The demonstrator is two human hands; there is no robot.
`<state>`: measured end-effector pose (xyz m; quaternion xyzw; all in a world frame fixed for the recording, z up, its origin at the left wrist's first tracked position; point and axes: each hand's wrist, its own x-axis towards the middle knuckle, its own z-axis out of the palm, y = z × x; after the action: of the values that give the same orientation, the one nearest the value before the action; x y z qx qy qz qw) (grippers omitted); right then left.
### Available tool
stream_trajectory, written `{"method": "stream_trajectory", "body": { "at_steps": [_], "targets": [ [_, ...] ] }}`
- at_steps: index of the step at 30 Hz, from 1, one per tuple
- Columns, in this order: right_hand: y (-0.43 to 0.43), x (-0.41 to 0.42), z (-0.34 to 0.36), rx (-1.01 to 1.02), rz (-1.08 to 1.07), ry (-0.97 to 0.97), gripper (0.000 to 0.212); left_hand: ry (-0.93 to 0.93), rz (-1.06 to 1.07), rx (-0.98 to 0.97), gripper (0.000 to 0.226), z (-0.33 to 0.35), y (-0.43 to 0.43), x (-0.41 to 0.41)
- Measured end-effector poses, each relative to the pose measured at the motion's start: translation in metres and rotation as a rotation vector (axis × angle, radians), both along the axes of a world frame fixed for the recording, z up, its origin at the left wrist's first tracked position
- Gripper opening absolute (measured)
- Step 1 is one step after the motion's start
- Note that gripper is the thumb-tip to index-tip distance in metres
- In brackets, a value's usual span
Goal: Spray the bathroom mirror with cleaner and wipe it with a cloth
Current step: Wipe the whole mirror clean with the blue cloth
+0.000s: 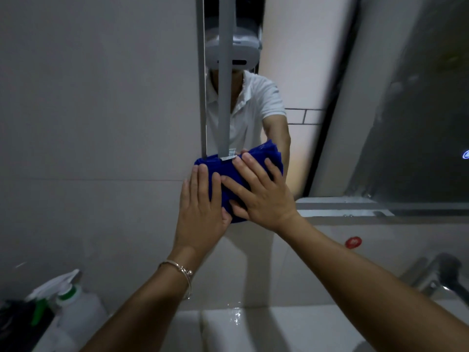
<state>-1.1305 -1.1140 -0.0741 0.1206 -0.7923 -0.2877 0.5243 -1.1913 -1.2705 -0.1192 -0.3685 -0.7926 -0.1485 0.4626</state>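
A bunched blue cloth point(227, 177) lies against the lower left corner of the bathroom mirror point(294, 59), just under a grey vertical bar point(224, 97). My left hand point(200, 212) presses the cloth's left side with straight fingers. My right hand point(264, 196) presses its right side, fingers spread flat. A white spray bottle with a green collar point(73, 308) stands at the bottom left on the counter, apart from both hands. In the mirror I see a person in a white shirt with a headset.
The white sink basin point(253, 329) with water drops lies below my arms. A chrome faucet point(441, 278) stands at the right. A red sticker point(353, 242) is on the wall below the mirror's ledge point(342, 207). Grey wall tiles fill the left.
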Motion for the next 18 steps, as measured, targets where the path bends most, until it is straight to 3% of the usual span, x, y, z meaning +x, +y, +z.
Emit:
{"method": "stream_trajectory", "body": {
  "at_steps": [12,18],
  "targets": [
    [0.023,0.017,-0.001,0.039,0.052,-0.079,0.045,-0.202,0.231,0.046,0.079,-0.004,0.031,0.04],
    [0.091,0.06,-0.001,0.006,0.074,-0.115,0.045,-0.156,0.227,-0.016,0.086,0.002,0.089,0.089]
  ]
}}
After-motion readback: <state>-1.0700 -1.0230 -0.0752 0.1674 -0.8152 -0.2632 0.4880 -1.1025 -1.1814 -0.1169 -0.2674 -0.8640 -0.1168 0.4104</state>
